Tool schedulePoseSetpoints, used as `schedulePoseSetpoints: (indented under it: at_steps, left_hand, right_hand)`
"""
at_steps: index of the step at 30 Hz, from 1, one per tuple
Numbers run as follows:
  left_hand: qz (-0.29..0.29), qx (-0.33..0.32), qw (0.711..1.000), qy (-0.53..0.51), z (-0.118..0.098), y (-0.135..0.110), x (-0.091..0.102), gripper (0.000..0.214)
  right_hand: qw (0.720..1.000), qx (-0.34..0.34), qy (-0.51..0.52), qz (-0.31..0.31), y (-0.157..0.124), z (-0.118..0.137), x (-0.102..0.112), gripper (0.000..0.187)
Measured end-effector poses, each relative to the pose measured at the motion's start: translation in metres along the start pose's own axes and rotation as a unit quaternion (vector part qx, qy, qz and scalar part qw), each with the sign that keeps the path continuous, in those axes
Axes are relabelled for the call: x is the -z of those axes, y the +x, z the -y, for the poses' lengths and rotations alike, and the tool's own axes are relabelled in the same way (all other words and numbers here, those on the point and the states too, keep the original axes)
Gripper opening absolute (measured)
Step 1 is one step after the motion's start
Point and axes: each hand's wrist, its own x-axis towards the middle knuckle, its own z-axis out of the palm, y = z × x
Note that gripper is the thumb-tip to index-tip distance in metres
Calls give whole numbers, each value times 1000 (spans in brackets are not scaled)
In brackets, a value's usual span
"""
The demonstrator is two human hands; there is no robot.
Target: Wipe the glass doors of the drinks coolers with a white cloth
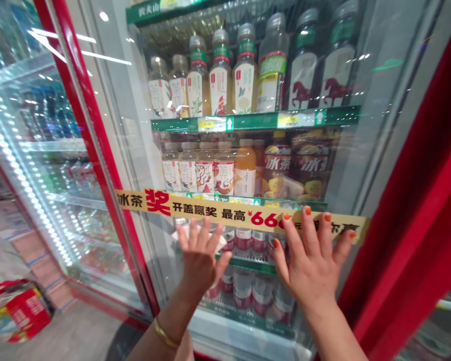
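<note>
Two hands up at one glass door (346, 175): at left, the left hand (200, 258), fingers straight and parted, lies over one white cloth (221, 244); at right, the right hand (313, 265) spreads wide across one yellow promotional strip (210, 211), and beyond, eight bottles (245, 75) front the topmost visible row!

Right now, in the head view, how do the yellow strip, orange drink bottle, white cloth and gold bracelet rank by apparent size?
1. Yellow strip
2. Orange drink bottle
3. Gold bracelet, though nearer the camera
Unranked: white cloth, partly hidden behind the left hand.
</note>
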Motion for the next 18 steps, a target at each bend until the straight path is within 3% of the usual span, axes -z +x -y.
schedulePoseSetpoints:
  at_steps: [2, 4, 6, 8, 9, 11, 13, 14, 16, 18]
  left_hand:
    - [-25, 132, 991, 3, 26, 8, 4, 76]
    - [-63, 234, 970, -13, 41, 37, 9, 71]
    - [-68, 225, 972, -28, 32, 71, 10, 70]
    - [-48, 113, 992, -32, -1, 86, 7, 72]
    - [-34, 44, 998, -34, -21, 82, 5, 73]
    - [-4, -64, 997, -40, -56, 52, -1, 73]
    - [18, -83, 995, -44, -69, 5, -6, 73]
    - [4, -53, 997, -46, -64, -16, -9, 74]
    - [-5, 67, 997, -31, -39, -41, -12, 77]
    - [-40, 210, 977, -15, -10, -33, -12, 75]
  right_hand:
    - [1000, -1, 12, 17, -11, 2, 2, 81]
    - [1000, -9, 12, 25, -26, 7, 3, 84]
    - [1000, -21, 9, 16, -40, 11, 2, 82]
    - [1000, -30, 9, 4, -51, 14, 0, 78]
    - [999, -33, 10, 0, -55, 14, -1, 77]
    - [999, -34, 11, -5, -60, 13, -2, 77]
    - [999, -33, 10, -4, -63, 11, -3, 80]
    - [999, -31, 11, -4, -63, 10, -3, 81]
    - [999, -29, 14, -7, -63, 10, -4, 82]
    - [999, -30, 18, -14, -62, 10, -4, 80]
